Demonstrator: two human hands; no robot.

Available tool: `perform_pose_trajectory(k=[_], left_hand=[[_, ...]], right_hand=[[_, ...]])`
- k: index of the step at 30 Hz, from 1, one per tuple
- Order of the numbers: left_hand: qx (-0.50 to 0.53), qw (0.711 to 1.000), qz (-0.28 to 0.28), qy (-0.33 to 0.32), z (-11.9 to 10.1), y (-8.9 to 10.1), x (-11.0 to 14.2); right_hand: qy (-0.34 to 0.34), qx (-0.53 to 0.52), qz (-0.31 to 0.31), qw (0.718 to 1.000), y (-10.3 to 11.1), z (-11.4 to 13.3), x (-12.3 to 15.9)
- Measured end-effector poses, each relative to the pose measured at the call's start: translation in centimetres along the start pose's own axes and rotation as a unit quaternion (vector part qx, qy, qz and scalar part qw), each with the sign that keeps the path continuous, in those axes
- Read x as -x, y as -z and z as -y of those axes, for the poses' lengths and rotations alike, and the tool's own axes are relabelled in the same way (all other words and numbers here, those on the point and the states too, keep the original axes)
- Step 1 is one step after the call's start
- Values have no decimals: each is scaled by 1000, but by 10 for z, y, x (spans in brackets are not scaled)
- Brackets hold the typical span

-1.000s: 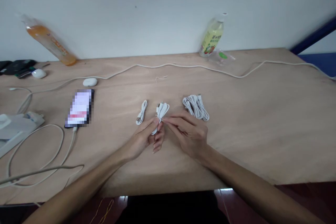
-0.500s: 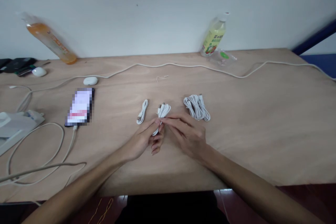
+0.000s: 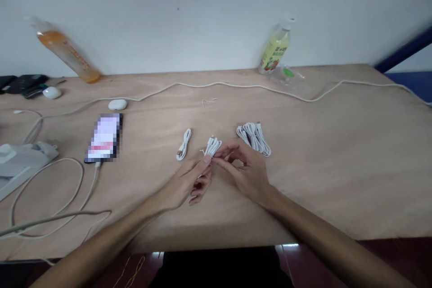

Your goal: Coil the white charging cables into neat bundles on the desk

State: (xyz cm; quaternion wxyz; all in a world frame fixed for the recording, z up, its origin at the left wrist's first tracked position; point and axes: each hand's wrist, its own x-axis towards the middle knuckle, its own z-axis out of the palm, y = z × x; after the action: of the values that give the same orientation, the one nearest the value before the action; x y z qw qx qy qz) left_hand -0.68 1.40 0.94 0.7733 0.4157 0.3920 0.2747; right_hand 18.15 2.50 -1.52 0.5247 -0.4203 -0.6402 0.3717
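Note:
A white charging cable (image 3: 212, 146), folded into a bundle with a plug at its top end, is pinched between the thumb and fingers of my left hand (image 3: 189, 179). A thin white tie end sticks out from the bundle's left side. My right hand (image 3: 246, 166) has thumb and fingertips closed together at the bundle's right side; whether they grip the cable itself or the tie is too small to tell. Left of my hands lies a single coiled white cable (image 3: 184, 145). Several more coiled white cables (image 3: 254, 138) lie side by side just beyond my right hand.
On the wooden table (image 3: 320, 166) are a phone (image 3: 104, 138) plugged into a cord, a white earbud case (image 3: 117, 104) and a white power strip (image 3: 23, 162). A long cord (image 3: 256, 85) crosses the back. An orange bottle (image 3: 69, 54) and a yellow-green bottle (image 3: 275, 51) lean on the wall.
The fingers of my right hand have bent and drawn together at the bundle's right side. The bundle has turned slightly in my left hand, and a tie end now shows at its left.

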Motion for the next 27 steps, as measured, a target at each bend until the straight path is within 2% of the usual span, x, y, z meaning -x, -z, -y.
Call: perform_pose_trajectory(k=[4, 10, 13, 16, 21, 24, 27], left_hand=[[14, 1000, -2, 15, 0, -1, 1], [72, 996, 44, 12, -2, 0, 1], [106, 992, 73, 0, -4, 1, 2], [136, 986, 93, 3, -7, 1, 5], [168, 975, 138, 45, -8, 4, 5], [189, 967, 158, 70, -9, 7, 5], [206, 961, 163, 84, -10, 8, 6]], right_hand=[[-5, -14, 11, 1000, 1, 3, -2], [-100, -107, 25, 989, -1, 5, -7], [-130, -145, 54, 979, 0, 1, -9], [-128, -165, 110, 972, 1, -2, -9], [-128, -223, 199, 946, 3, -1, -10], [-138, -245, 207, 937, 2, -1, -10], [-128, -248, 193, 941, -1, -2, -11]])
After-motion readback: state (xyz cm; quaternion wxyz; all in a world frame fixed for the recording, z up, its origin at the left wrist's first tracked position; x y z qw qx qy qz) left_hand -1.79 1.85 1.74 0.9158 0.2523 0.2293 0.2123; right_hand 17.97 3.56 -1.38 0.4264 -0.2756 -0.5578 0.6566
